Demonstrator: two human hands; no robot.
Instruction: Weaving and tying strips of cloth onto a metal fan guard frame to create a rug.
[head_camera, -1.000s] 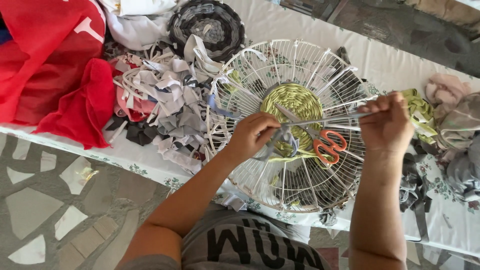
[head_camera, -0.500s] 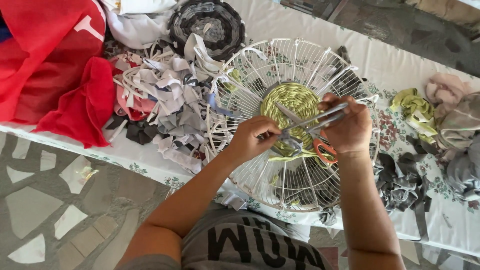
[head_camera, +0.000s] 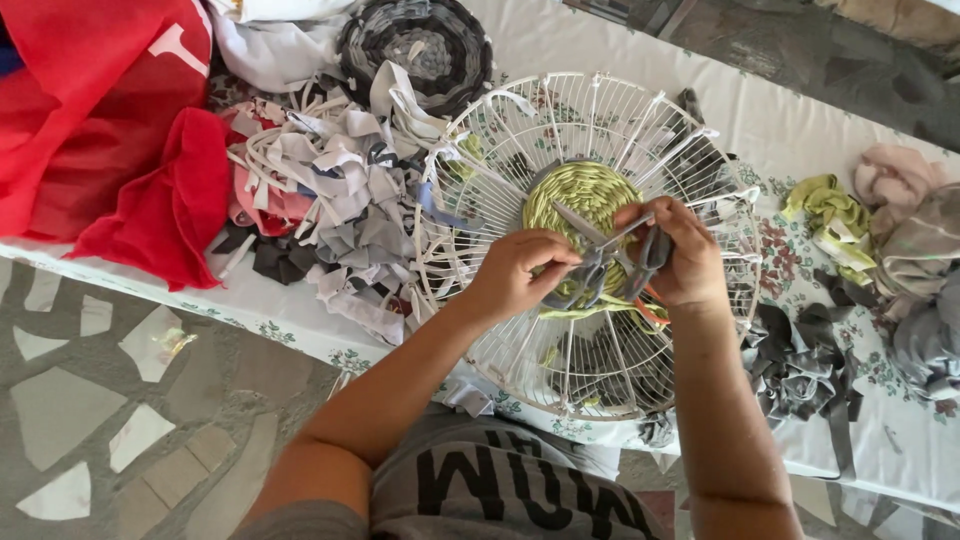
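Note:
A white wire fan guard (head_camera: 500, 150) lies on the table with a green woven coil (head_camera: 580, 190) of fabric strips at its middle. My left hand (head_camera: 515, 275) pinches a grey fabric strip (head_camera: 580, 290) at the coil's near edge. My right hand (head_camera: 675, 255) holds orange-handled scissors (head_camera: 610, 240), blades apart and pointing left over the coil, close to the grey strip. Both hands sit above the guard's centre, nearly touching.
A pile of grey, white and pink fabric strips (head_camera: 320, 190) lies left of the guard, red cloth (head_camera: 90, 120) further left. A dark woven round mat (head_camera: 420, 45) sits behind. Grey strips (head_camera: 800, 360), green (head_camera: 825, 205) and pink scraps (head_camera: 895, 175) lie right. The table edge (head_camera: 250, 310) runs near me.
My right hand has come in from the right, where it pulled a strip taut, to the guard's centre. The scissors, earlier lying on the guard, are now in that hand with blades apart.

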